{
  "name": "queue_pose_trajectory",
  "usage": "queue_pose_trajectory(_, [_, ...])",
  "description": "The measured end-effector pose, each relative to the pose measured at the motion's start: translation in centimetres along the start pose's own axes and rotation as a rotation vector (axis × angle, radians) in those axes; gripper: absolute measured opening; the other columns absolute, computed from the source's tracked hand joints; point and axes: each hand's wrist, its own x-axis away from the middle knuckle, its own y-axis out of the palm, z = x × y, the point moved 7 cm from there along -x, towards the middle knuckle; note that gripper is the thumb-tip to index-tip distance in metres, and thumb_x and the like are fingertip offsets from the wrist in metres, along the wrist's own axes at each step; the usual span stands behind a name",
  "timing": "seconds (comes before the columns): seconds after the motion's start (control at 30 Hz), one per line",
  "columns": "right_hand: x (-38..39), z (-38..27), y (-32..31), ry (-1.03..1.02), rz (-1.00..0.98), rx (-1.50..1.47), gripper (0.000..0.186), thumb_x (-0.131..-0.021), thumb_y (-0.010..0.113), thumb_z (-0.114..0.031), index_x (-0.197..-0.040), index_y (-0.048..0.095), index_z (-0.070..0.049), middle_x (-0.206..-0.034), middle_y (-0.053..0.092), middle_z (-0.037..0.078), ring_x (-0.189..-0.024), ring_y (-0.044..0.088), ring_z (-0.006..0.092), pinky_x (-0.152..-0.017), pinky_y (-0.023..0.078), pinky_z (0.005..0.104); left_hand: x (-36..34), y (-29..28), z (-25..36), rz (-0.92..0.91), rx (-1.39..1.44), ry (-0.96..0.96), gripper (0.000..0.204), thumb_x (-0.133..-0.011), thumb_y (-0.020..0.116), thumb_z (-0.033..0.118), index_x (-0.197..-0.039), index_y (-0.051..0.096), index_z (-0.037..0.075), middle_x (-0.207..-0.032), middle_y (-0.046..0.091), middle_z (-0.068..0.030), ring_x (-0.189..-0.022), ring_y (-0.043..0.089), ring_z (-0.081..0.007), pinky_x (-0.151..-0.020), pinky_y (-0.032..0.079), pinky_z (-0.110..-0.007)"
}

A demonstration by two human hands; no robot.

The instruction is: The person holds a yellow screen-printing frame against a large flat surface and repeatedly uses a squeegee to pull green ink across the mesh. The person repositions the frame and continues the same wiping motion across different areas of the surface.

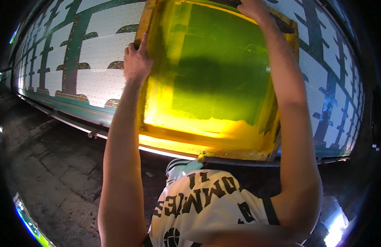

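Observation:
A screen printing frame [240, 153] with translucent yellow-green mesh lies across the long table before me. My left hand [138, 62] is closed on the frame's left edge, the index finger stretched along the rim. At the far end, my right hand [255, 10] grips a long dark bar that looks like a squeegee [283, 25]; the top of the picture cuts off part of this hand and the bar. The bar slants over the frame's far right corner. A large green area [223, 78] fills the middle of the mesh, with brighter yellow around it.
Patterned sheets with white panels and dark green bands [98, 61] cover the table on both sides of the frame. A metal rail [67, 120] runs along its near edge. Below is a dark, worn floor [54, 173]. My body is close to the frame's near edge.

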Motion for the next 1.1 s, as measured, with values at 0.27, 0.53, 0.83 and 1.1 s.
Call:
queue_pose_trajectory(0.27, [-0.4,-0.7,1.7,-0.056,-0.048,0.029,0.028,-0.085,0.07,-0.019,-0.103,0.082,-0.001,-0.106,0.079,0.029,-0.106,0.078,0.0453,-0.09,0.063,0.0576,-0.1,0.5,-0.5,0.067,0.025,0.011,0.064,-0.107,0.054,0.019,-0.169,0.045,0.031,-0.131,0.062,-0.0301,-0.123,0.062,-0.0495,-0.101,0.059,-0.058])
queue_pose_trajectory(0.53, [11.7,-4.5,2.2,-0.025,-0.239,0.021,0.025,-0.089,0.073,-0.022,-0.107,0.082,-0.007,-0.109,0.081,0.021,-0.103,0.079,0.0404,-0.087,0.063,0.0546,-0.2,1.2,-0.8,0.089,0.022,0.033,0.066,-0.107,0.054,0.02,-0.17,0.043,0.033,-0.134,0.062,-0.0308,-0.126,0.061,-0.0497,-0.101,0.059,-0.059])
queue_pose_trajectory(0.83, [34.0,-14.3,1.8,-0.055,-0.422,-0.043,0.045,-0.086,0.074,-0.01,-0.131,0.077,-0.016,-0.108,0.078,0.015,-0.106,0.075,0.0369,-0.091,0.062,0.0522,-0.3,1.1,-0.8,0.069,0.059,0.06,0.078,-0.099,0.054,0.02,-0.173,0.034,0.032,-0.142,0.056,-0.0353,-0.132,0.058,-0.0551,-0.107,0.057,-0.061])
queue_pose_trajectory(1.1, [45.3,-19.9,-0.7,0.014,-0.164,-0.194,0.053,-0.08,0.074,-0.004,-0.132,0.078,-0.016,-0.12,0.078,0.008,-0.114,0.075,0.0307,-0.091,0.064,0.0442,0.6,-1.7,0.3,0.078,0.225,0.0,0.049,-0.105,0.051,0.017,-0.152,0.058,0.002,-0.141,0.059,-0.0311,-0.127,0.06,-0.0498,-0.107,0.055,-0.057])
